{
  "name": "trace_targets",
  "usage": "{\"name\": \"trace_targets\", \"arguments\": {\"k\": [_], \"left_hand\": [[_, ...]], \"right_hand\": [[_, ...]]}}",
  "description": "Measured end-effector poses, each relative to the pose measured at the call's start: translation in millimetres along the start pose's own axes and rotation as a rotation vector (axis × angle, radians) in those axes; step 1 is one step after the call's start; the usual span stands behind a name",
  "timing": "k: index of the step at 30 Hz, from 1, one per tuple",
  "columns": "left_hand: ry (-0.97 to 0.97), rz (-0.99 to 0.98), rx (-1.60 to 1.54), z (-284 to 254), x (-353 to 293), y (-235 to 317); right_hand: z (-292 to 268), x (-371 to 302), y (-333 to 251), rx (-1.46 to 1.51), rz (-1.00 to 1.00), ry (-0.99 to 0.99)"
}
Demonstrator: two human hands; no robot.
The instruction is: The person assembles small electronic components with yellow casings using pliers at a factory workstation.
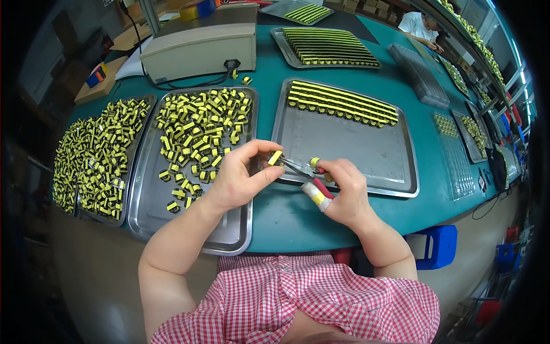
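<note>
My left hand [243,175] pinches one small yellow-taped transformer [275,157] with black ends between thumb and fingers. My right hand [346,192] is closed round the red handles of a pair of pliers [301,168], whose metal jaws reach to the right side of that transformer. Whether the jaws grip it or only touch it I cannot tell. White and yellow tape wraps the right thumb, and a yellow wrap shows on a finger. Left of my hands, a metal tray [247,221] holds loose transformers. Behind them, another tray [355,150] carries transformers in tight rows along its far side.
More loose transformers [106,155] fill trays at the far left. A beige box-shaped device [197,54] with a black cable stands at the back. Filled trays [329,47] sit farther off. Clear plastic trays [421,77] lie at the right, near a seated person [421,27]. A blue stool [438,246] stands below.
</note>
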State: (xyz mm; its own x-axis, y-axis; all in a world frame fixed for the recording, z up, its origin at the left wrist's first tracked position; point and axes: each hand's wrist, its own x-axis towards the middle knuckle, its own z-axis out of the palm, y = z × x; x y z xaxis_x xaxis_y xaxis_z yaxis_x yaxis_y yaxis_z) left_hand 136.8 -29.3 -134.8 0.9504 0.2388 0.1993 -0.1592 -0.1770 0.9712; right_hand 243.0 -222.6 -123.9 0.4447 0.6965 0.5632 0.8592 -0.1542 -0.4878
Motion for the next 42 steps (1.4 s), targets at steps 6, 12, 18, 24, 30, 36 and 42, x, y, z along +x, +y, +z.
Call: {"name": "trace_targets", "arguments": {"k": [6,12,18,24,30,36,42], "left_hand": [[0.033,-0.008,0.063,0,0,7],[0.078,-0.003,0.160,2,-1,14],[0.069,0.050,0.200,4,-1,15],[0.084,0.079,0.222,5,-1,13],[0.085,0.088,0.255,6,-2,18],[0.093,0.114,0.247,5,-1,14],[0.107,0.084,0.253,6,0,14]], "right_hand": [[-1,1,2,-0.064,0.000,0.027],[-1,2,0,-0.070,-0.018,0.027],[-2,0,1,-0.098,-0.012,0.036],[-4,-1,0,-0.127,-0.035,0.036],[-4,-2,-2,-0.119,-0.021,0.035],[-2,-2,-1,-0.076,0.004,0.029],[0,-2,0,-0.066,0.037,0.002]]}}
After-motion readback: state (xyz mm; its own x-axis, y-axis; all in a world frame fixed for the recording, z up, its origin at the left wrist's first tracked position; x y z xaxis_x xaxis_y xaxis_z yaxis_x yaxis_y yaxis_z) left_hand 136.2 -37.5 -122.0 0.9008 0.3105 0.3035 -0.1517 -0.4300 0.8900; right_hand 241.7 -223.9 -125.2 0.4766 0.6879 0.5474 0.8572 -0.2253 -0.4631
